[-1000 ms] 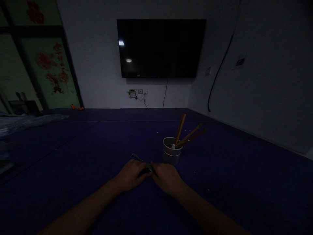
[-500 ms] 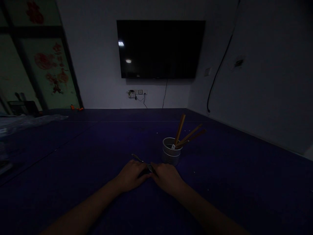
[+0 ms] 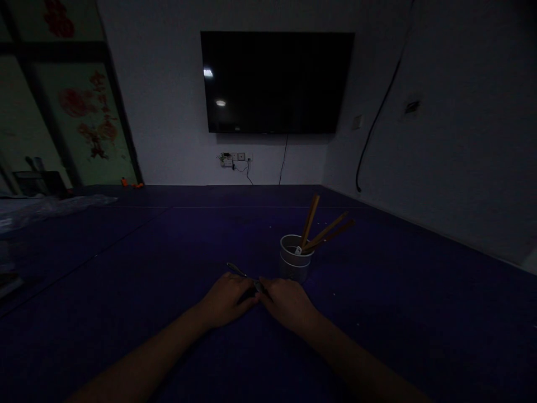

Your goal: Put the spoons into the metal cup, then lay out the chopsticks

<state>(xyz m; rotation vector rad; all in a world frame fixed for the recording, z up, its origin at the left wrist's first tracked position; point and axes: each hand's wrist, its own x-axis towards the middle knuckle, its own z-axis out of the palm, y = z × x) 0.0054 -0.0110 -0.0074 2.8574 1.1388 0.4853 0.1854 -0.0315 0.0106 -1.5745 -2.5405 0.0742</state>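
Note:
The room is dim. My left hand (image 3: 225, 299) and my right hand (image 3: 286, 302) rest side by side, knuckles up, on a dark blue surface (image 3: 126, 268). Their fingers curl inward and meet at a small metal utensil (image 3: 243, 276), whose thin shiny end sticks out beyond my left hand. Which hand grips it is hard to make out. Just beyond my right hand stands a pale round cup (image 3: 295, 258) holding several wooden sticks (image 3: 312, 223) that lean to the right.
A black television (image 3: 277, 81) hangs on the white wall ahead, with sockets and a cable below it. The right wall runs close along the blue surface. A crumpled plastic sheet (image 3: 46, 206) lies at the far left near a patterned door.

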